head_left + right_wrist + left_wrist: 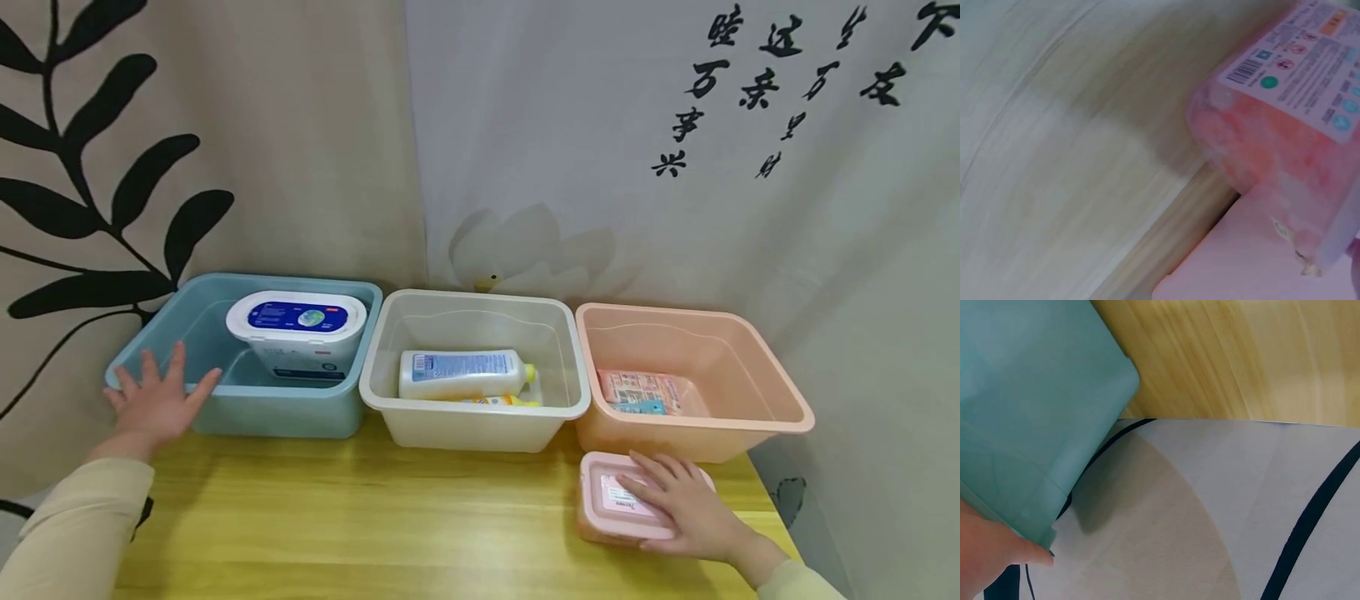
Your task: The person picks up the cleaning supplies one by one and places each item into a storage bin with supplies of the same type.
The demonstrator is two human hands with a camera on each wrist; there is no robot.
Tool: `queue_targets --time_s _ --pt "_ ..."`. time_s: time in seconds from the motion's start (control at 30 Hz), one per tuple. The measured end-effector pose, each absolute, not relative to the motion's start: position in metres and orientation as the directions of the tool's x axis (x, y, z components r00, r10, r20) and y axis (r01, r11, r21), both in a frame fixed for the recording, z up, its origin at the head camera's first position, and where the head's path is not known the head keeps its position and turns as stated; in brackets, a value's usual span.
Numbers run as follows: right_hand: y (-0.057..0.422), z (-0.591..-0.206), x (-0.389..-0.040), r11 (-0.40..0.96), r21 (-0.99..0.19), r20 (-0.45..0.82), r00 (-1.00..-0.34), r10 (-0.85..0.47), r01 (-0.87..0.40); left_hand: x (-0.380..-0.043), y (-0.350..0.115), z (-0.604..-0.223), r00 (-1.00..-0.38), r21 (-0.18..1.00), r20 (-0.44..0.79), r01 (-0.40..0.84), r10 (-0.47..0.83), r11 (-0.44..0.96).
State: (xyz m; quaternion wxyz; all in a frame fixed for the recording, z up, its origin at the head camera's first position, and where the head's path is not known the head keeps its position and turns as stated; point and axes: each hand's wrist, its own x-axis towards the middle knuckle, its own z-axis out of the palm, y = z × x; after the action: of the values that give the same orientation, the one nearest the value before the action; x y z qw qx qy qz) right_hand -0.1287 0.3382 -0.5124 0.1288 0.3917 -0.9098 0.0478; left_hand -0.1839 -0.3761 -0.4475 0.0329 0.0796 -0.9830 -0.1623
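Observation:
My left hand (153, 404) spreads its fingers over the front left corner of a blue bin (277, 414). In the left wrist view, a fingertip (1035, 553) shows at the bin's rim. On the table before the peach bin (697, 433), my right hand (697, 508) lies over a pink-lidded plastic box (611, 521). Its fingers reach across the lid and the thumb lies along the near side. The right wrist view shows the box's see-through wall, pink and orange contents, and a printed label (1297, 69); most of that hand is out of this view.
A white lidded tub (307, 354) stands in the blue bin. The middle cream bin (472, 425) holds a white bottle (457, 375) and a yellow packet (495, 401). Pink packets (637, 387) lie in the peach bin. Behind the wooden table (360, 517) hangs a printed curtain (315, 150).

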Motion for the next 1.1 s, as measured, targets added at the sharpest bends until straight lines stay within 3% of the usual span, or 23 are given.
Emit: queue_targets --time_s 0.27,0.6,0.87,1.1 --pt "0.338 -0.508 -0.125 0.716 -0.035 0.308 -0.689 -0.656 -0.698 -0.188 -0.37 -0.445 -0.987 0.32 0.05 -0.127 -0.151 0.939" --pt "0.335 -0.511 -0.125 0.753 -0.068 0.234 -0.744 -0.626 -0.655 -0.184 -0.373 -0.446 -0.984 0.319 0.063 -0.138 -0.166 0.938" --pt "0.33 -0.508 -0.132 0.709 -0.039 0.228 -0.697 -0.68 -0.705 -0.182 -0.374 -0.445 -0.982 0.33 0.057 -0.151 -0.18 0.932" --pt "0.328 -0.506 -0.133 0.729 -0.021 0.216 -0.715 -0.665 -0.684 -0.184 -0.373 -0.446 -0.982 0.327 0.06 -0.149 -0.178 0.933"
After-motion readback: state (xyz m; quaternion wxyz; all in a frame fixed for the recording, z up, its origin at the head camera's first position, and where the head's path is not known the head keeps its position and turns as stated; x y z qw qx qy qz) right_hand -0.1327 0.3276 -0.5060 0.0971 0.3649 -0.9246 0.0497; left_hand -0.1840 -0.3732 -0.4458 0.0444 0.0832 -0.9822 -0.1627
